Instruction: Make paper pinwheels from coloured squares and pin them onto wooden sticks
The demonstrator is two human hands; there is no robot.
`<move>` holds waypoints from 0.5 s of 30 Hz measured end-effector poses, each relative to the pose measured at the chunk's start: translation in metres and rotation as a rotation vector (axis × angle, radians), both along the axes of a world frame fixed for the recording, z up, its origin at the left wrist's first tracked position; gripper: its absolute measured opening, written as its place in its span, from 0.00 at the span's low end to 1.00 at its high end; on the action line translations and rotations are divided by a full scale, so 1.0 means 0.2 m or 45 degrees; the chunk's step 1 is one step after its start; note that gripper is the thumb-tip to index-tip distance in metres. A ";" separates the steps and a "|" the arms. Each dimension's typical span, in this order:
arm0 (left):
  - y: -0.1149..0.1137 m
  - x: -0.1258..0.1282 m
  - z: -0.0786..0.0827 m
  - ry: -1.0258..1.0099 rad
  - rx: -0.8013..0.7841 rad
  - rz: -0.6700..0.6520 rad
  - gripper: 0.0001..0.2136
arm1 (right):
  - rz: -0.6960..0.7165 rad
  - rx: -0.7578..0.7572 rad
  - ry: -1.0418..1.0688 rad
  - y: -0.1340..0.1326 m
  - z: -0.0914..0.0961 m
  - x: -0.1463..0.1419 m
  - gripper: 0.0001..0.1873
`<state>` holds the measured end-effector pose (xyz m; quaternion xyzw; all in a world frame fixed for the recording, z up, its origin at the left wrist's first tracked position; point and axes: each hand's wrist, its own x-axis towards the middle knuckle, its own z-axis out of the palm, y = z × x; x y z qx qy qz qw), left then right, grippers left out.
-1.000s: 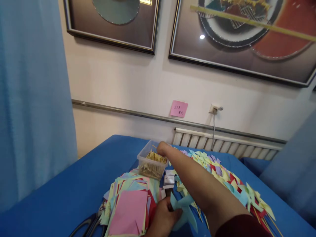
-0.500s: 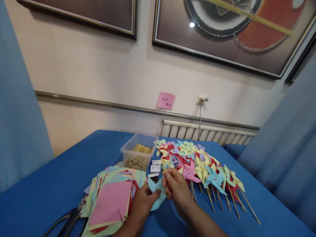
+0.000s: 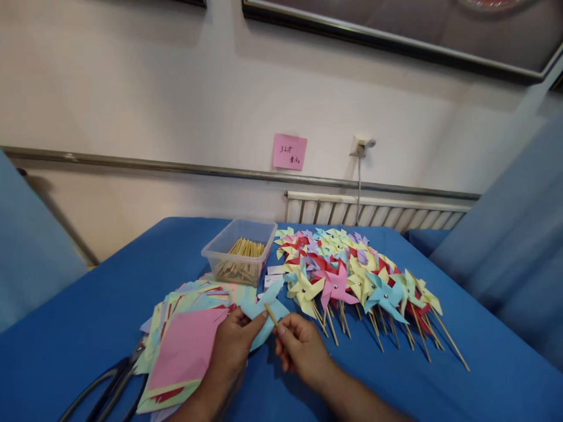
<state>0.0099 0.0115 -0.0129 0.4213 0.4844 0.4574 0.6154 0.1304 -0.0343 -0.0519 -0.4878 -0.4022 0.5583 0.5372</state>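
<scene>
My left hand (image 3: pixel 231 349) pinches a light blue folded paper pinwheel (image 3: pixel 264 310) low in the middle of the view. My right hand (image 3: pixel 299 347) is closed on a thin wooden stick (image 3: pixel 271 315) whose tip touches the back of that blue paper. Both hands hover over the blue table (image 3: pixel 109 293), between a stack of coloured paper squares (image 3: pixel 187 346) on the left and a spread of finished pinwheels on sticks (image 3: pixel 352 281) on the right.
A clear plastic tub of wooden sticks (image 3: pixel 240 258) stands behind the hands, with small white boxes (image 3: pixel 275 275) beside it. Black scissors (image 3: pixel 103 390) lie at the lower left. A pink note (image 3: pixel 289 152), a rail and a radiator are on the wall behind.
My right arm drew back from the tub with a stick and met the blue paper held by my left hand. The camera tilted down.
</scene>
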 end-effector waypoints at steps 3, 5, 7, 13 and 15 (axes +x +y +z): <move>0.00 0.00 0.01 -0.026 -0.020 0.006 0.16 | -0.005 0.006 -0.012 0.00 -0.01 0.00 0.29; -0.01 0.00 0.01 -0.050 -0.033 0.000 0.15 | -0.003 0.019 -0.018 0.00 -0.01 0.00 0.28; -0.01 0.00 0.01 -0.078 -0.038 -0.007 0.15 | -0.004 0.033 -0.026 0.00 -0.02 0.01 0.27; -0.01 0.00 0.01 -0.120 -0.055 0.018 0.16 | 0.001 0.083 -0.062 -0.01 -0.02 0.02 0.26; -0.01 0.00 0.01 -0.128 -0.047 0.017 0.16 | -0.007 0.083 -0.071 -0.01 -0.03 0.02 0.26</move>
